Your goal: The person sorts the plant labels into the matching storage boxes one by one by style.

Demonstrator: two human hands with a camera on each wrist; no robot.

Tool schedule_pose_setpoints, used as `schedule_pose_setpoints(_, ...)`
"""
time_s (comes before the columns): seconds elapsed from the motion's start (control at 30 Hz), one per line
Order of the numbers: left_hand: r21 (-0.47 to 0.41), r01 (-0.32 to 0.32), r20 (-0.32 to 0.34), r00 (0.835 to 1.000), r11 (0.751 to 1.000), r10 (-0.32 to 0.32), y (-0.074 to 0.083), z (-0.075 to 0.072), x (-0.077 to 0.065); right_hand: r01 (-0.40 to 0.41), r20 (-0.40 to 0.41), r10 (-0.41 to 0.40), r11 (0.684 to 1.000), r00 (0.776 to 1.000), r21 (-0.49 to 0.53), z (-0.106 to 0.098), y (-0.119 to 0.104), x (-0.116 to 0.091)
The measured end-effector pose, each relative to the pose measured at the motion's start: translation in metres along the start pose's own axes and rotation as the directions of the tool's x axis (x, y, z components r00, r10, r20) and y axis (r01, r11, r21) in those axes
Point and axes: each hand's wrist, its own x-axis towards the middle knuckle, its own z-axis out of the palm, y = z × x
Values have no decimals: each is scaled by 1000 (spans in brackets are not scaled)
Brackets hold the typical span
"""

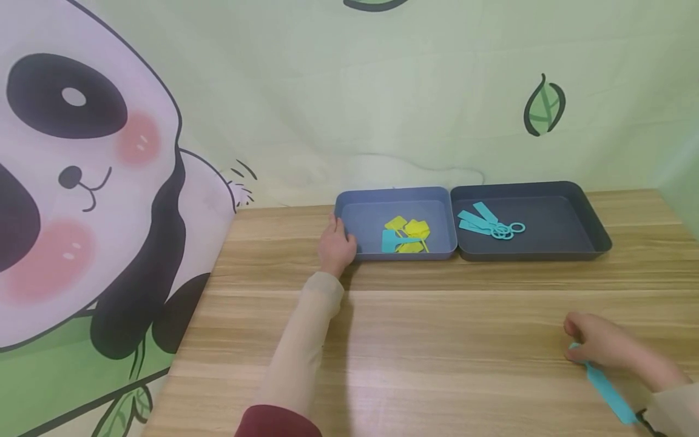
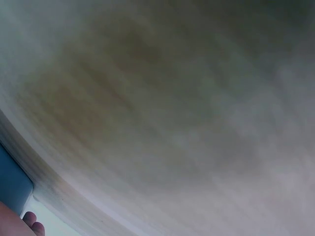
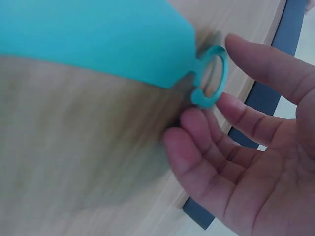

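Observation:
My left hand (image 1: 337,247) rests against the left side of a blue-grey tray (image 1: 360,209), fingers along its outer wall near the front corner. Inside lie several yellow tags (image 1: 417,229) and a turquoise tag (image 1: 389,241) on top of them. Low on the right, my right hand (image 1: 603,340) holds another turquoise tag (image 1: 610,394) by its ring end, the flat blade trailing toward the wrist. In the right wrist view the tag's ring (image 3: 225,73) sits between the thumb (image 3: 266,64) and the fingers. Only fingertips (image 2: 35,226) of the left hand show in the left wrist view.
A dark grey tray (image 1: 551,221) stands right beside the blue-grey one, holding several turquoise ring tags (image 1: 483,218) at its left. Both trays are on a wood-grain table (image 1: 437,340), close to a printed cloth backdrop (image 1: 382,109) with a panda.

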Motion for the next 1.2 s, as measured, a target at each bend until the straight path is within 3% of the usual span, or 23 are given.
schedule_pose_setpoints(0.13,-4,2,-3,1000,1000,-2,0,1,0,30,-76,-34,998,996,-61,5,3,-6)
schedule_pose_setpoints(0.47,5,-10,-23,1000,1000,10,0,2,0,-53,-173,28,988,985,-142,15,6,-17)
schedule_pose_setpoints(1.03,6,-24,-33,999,1000,25,-1,2,1,-49,-233,35,997,972,-55,19,6,-16)
schedule_pose_setpoints(1.2,13,-22,-28,999,1000,22,-1,2,1,-44,-220,46,999,974,14,22,10,-16)
